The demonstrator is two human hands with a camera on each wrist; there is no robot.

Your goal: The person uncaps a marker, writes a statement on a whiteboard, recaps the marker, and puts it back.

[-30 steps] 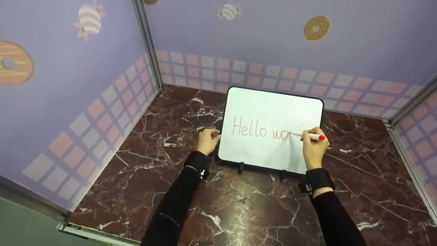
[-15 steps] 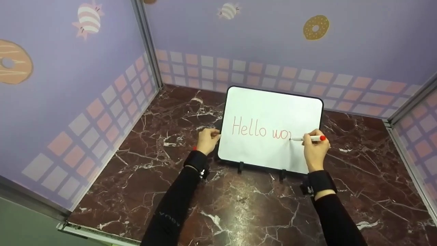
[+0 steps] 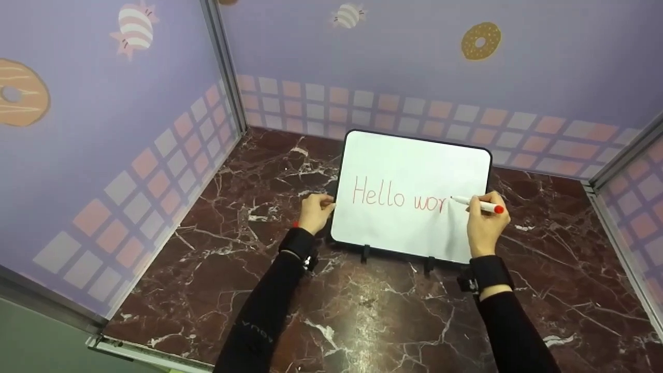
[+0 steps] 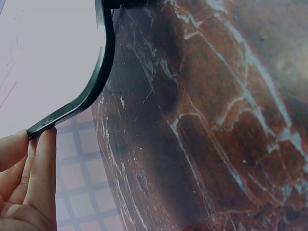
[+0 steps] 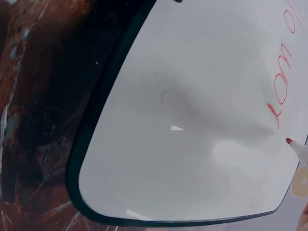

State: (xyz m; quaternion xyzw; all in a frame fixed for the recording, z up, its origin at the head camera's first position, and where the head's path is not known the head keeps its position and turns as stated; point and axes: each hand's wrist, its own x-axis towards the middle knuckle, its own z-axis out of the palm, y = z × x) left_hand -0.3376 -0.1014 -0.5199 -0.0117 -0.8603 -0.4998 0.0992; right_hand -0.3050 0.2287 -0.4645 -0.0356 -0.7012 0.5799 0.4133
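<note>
A whiteboard (image 3: 393,228) with a black frame leans upright on small black feet, the red letters "Hello wor" written across its middle. My left hand (image 3: 315,213) pinches the board's left edge; in the left wrist view, the thumb and fingers (image 4: 42,178) close on the black frame (image 4: 72,108) from both sides. At the right side, my right hand (image 3: 488,223) grips a white marker (image 3: 463,201) with a red end. Its red tip (image 5: 288,141) is just past the "r" (image 5: 274,114) in the right wrist view, close to the board's surface.
The board stands on a dark red marbled tabletop (image 3: 362,321). Purple walls with pink and white squares rise behind it and on both sides, joined by metal corner posts (image 3: 225,67). Something small and red (image 3: 296,225) shows beside the left wrist.
The right hand has moved right with the marker, first down, then up again. An "r" now follows "wo" on the board. The left hand has stayed at the edge.
</note>
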